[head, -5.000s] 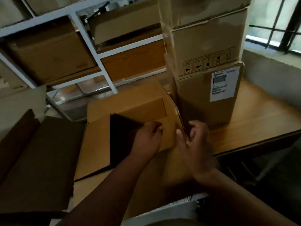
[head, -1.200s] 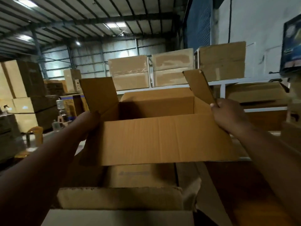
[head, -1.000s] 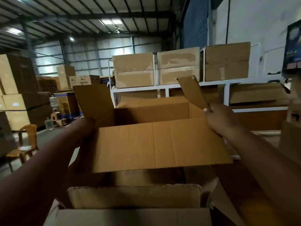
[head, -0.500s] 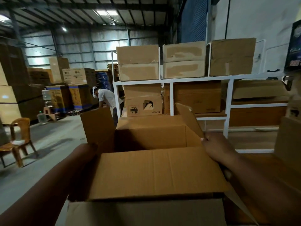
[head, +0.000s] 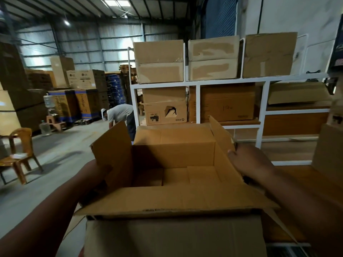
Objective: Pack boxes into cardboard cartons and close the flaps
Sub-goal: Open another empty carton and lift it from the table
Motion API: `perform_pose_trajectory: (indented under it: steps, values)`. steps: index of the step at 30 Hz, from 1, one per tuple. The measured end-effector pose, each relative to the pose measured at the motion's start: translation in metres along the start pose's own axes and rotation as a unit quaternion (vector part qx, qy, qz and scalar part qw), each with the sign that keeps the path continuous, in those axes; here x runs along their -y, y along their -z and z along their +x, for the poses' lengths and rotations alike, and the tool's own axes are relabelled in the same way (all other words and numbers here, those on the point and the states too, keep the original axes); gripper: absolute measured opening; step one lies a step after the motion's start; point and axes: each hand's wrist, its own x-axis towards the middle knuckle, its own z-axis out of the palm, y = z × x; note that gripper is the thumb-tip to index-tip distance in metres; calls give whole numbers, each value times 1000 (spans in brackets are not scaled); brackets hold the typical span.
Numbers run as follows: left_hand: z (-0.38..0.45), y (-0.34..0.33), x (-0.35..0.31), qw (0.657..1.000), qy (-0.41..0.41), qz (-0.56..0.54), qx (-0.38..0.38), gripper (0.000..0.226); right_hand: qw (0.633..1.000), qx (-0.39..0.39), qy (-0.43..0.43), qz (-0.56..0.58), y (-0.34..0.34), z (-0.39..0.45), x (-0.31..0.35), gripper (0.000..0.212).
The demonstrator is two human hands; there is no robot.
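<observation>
between both hands: open carton held over a second carton

at chest height the open carton [head: 174, 164] is carried by its two side walls, probably so all four flaps stay clear for loading. side flaps stand up, near flap lies out toward the camera. inside, the bottom flaps look folded shut; no packed boxes seen in it. it sits directly above another carton [head: 174, 236], contact unclear.

left hand [head: 96, 175]: mostly hidden behind left flap, pressed to the wall; grip cannot be told. right hand [head: 250, 162]: closed on the right wall edge, thumb at the rim. both forearms extended forward, roughly symmetric.

judgement: packing not yet begun.
</observation>
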Motion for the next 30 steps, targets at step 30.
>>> perform_pose_trajectory:
  steps: [30]
  values:
    - [11, -29, 87, 948, -75, 135, -279, 35, 978, -72, -51, -190, -25, -8, -75, 19]
